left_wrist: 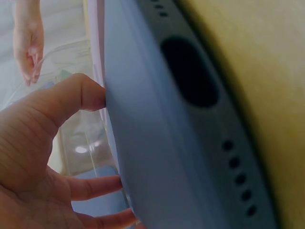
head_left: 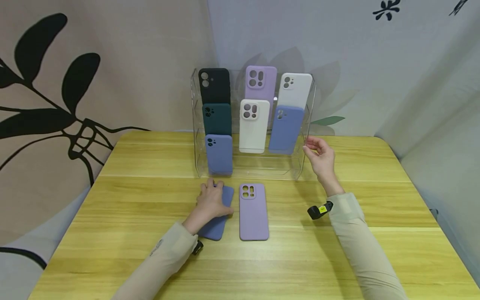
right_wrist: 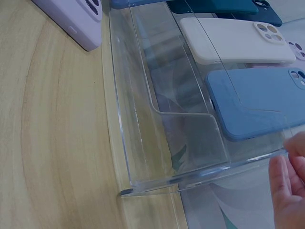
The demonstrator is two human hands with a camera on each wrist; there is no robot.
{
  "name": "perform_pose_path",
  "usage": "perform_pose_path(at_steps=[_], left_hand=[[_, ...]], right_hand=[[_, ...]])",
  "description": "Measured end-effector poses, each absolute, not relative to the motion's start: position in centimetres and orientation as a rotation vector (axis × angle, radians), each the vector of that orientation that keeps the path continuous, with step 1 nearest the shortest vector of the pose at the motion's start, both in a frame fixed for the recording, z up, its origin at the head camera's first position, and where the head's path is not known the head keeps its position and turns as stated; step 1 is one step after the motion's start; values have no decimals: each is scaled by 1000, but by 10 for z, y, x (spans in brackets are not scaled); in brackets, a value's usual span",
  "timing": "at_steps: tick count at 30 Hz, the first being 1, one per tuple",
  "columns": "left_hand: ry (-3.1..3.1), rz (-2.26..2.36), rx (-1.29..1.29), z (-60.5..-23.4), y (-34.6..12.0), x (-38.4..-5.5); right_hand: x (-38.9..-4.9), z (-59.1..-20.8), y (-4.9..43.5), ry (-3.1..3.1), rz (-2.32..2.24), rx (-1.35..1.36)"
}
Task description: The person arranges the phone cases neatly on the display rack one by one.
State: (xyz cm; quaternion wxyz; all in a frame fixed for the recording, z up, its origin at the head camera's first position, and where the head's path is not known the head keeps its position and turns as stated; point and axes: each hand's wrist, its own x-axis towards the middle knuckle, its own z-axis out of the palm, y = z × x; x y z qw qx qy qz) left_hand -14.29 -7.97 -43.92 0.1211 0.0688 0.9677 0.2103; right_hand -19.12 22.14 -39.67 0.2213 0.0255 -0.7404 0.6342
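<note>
My left hand (head_left: pixel 211 204) spans a blue phone case (head_left: pixel 217 228) lying on the table, thumb at its right edge and fingers over its far left side. In the left wrist view, the blue case's end (left_wrist: pixel 190 71) shows a port slot and small holes. To its right lies a lilac phone case (head_left: pixel 254 216). My right hand (head_left: pixel 321 160) is at the right side of the clear display rack (head_left: pixel 258 168), thumb and fingers pinching its edge (right_wrist: pixel 257 156). The rack holds several phone cases in tiers, among them a white case (head_left: pixel 255 133) and a blue case (head_left: pixel 286 131).
In the rack's left column stand a black case (head_left: pixel 215 85), a dark green case (head_left: pixel 217 120) and a periwinkle case (head_left: pixel 219 154). A purple case (head_left: pixel 268 92) and another white case (head_left: pixel 294 91) are at the back. A patterned curtain (head_left: pixel 150 62) hangs behind the wooden table (head_left: pixel 300 266).
</note>
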Motion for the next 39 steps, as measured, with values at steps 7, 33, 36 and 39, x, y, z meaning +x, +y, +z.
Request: perform_pose_path(at_steps=[7, 33, 36, 39], left_hand=[[2856, 650, 218, -435, -81, -140], [3180, 1148, 645, -390, -38, -146], [3219, 1232, 673, -383, -29, -155], [3252, 1313, 675, -378, -20, -166]], right_hand=[[-191, -396, 221, -2041, 1752, 68], [-191, -396, 221, -2054, 1745, 58], [-191, -396, 222, -2053, 1753, 54], [-191, -396, 221, -2047, 1764, 59]])
